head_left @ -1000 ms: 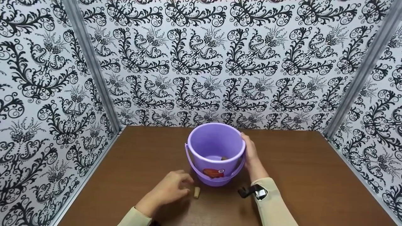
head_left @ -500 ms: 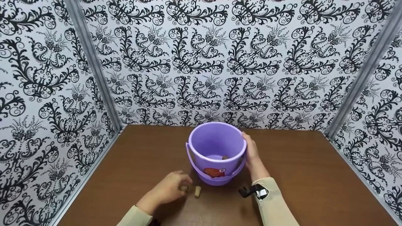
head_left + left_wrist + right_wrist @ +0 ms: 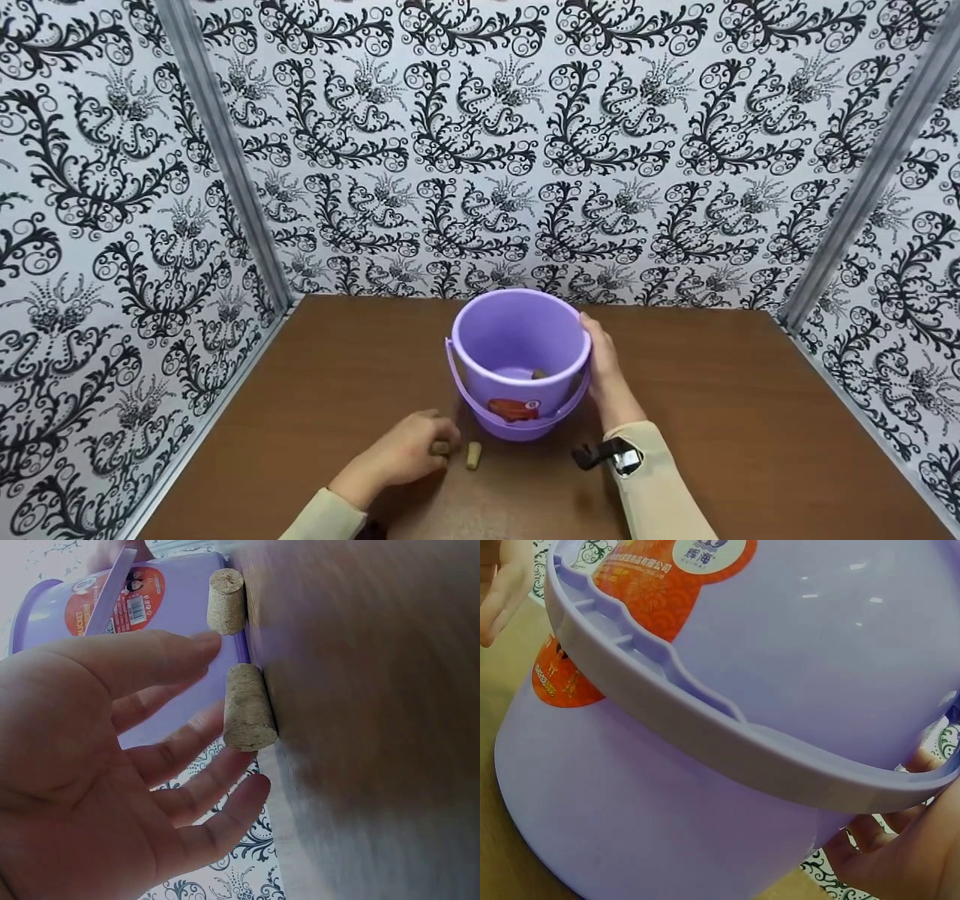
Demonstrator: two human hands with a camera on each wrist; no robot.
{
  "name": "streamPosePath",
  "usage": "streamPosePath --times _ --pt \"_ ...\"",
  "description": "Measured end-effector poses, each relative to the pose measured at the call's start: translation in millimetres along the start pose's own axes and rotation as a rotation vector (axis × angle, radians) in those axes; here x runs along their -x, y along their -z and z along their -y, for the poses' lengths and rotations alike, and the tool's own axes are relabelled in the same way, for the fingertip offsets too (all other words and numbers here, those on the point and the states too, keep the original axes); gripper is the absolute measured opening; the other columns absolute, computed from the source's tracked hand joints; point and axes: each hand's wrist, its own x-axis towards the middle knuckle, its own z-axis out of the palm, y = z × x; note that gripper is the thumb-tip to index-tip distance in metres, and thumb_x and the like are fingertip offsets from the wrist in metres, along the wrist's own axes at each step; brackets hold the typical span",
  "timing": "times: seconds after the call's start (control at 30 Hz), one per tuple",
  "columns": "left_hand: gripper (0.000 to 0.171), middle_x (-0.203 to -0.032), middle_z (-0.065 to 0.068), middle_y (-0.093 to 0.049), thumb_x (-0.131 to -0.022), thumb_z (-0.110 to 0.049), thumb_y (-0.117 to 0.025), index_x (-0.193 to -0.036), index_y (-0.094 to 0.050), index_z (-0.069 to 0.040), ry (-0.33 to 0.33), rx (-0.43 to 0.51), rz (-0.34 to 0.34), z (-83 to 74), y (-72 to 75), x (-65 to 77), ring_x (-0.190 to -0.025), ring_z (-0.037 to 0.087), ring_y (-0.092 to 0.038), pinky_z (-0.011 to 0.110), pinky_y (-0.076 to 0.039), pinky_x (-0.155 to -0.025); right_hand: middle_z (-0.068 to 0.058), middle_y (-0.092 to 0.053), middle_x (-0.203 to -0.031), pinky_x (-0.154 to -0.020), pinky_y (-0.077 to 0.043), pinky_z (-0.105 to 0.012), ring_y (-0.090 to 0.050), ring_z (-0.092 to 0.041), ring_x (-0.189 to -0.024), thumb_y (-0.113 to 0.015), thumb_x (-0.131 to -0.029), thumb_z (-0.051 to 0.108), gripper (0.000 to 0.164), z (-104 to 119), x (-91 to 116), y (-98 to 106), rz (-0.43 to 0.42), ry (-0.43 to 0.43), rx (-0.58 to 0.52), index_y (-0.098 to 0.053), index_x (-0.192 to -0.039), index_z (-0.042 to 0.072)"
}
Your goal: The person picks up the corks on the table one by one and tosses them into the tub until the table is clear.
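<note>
A purple bucket (image 3: 517,397) with a red label stands on the table, its handle (image 3: 705,735) hanging down at the front. My right hand (image 3: 606,367) holds the bucket by its right side, fingers bent round the wall below the rim. My left hand (image 3: 120,757) is at the table left of the bucket, thumb and fingers loosely spread about a tapered cork (image 3: 247,709). The thumb is apart from that cork; fingertips lie close behind it, and contact is unclear. A second cork (image 3: 473,455) stands just right of the left hand. Something small and brown, likely a cork (image 3: 538,373), lies inside the bucket.
The brown table (image 3: 337,360) reaches back to walls covered in black-and-white scroll pattern (image 3: 480,150). Grey strips (image 3: 225,150) run up the wall corners. A black strap with a small device (image 3: 622,456) is on the right wrist.
A cork has come into sight at my left fingertips, where the hand hid it before. The left hand has barely shifted. The right hand and bucket stay in place.
</note>
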Motion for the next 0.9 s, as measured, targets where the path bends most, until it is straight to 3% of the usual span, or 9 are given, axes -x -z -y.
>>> streamPosePath --times 0.27,0.4,0.53,0.7,0.9 --pt "0.025 -0.099 -0.001 -0.071 -0.082 -0.009 -0.082 -0.107 -0.077 -0.014 0.031 -0.011 0.05 0.3 -1.2 -7.5 -0.091 0.011 -0.06 0.03 -0.055 -0.081 -0.007 -0.074 -0.112 -0.095 -0.055 -0.036 -0.067 -0.025 -0.104 -0.043 -0.111 0.037 0.05 4 0 5 -0.009 0.014 0.015 -0.07 -0.131 0.001" --pt "0.023 -0.096 -0.003 -0.073 -0.083 -0.011 -0.084 -0.105 -0.078 -0.014 0.019 -0.035 0.055 2.0 -0.8 -10.8 -0.096 0.016 -0.065 0.034 -0.057 -0.085 -0.007 -0.075 -0.111 -0.094 -0.055 -0.036 -0.067 -0.025 -0.103 -0.043 -0.111 0.037 0.05 3 -1 4 -0.019 0.019 0.021 -0.071 -0.13 0.001" --pt "0.019 -0.092 -0.005 -0.074 -0.082 -0.008 -0.085 -0.099 -0.08 -0.014 0.002 -0.078 0.049 6.0 -1.1 -9.0 -0.103 0.023 -0.07 0.037 -0.059 -0.092 -0.007 -0.075 -0.112 -0.094 -0.055 -0.036 -0.068 -0.024 -0.103 -0.043 -0.111 0.036 0.049 0 -1 -1 0.012 0.012 0.016 -0.071 -0.131 0.001" --pt "0.015 -0.091 -0.001 -0.069 -0.081 -0.002 -0.082 -0.094 -0.08 -0.01 -0.045 -0.063 0.026 9.2 -2.1 -9.1 -0.085 0.013 -0.063 0.029 -0.056 -0.08 -0.003 -0.074 -0.105 -0.089 -0.056 -0.033 -0.068 -0.021 -0.098 -0.044 -0.11 0.033 0.043 -2 -2 -2 -0.006 0.007 -0.012 -0.074 -0.124 0.006" --pt "0.015 -0.086 -0.004 -0.072 -0.08 0.001 -0.082 -0.089 -0.079 -0.011 -0.048 -0.058 0.011 10.6 -3.1 -11.1 -0.088 0.013 -0.065 0.03 -0.057 -0.083 -0.002 -0.075 -0.106 -0.09 -0.056 -0.032 -0.068 -0.021 -0.099 -0.044 -0.11 0.034 0.045 -1 -1 1 0.001 0.014 -0.011 -0.074 -0.125 0.005"
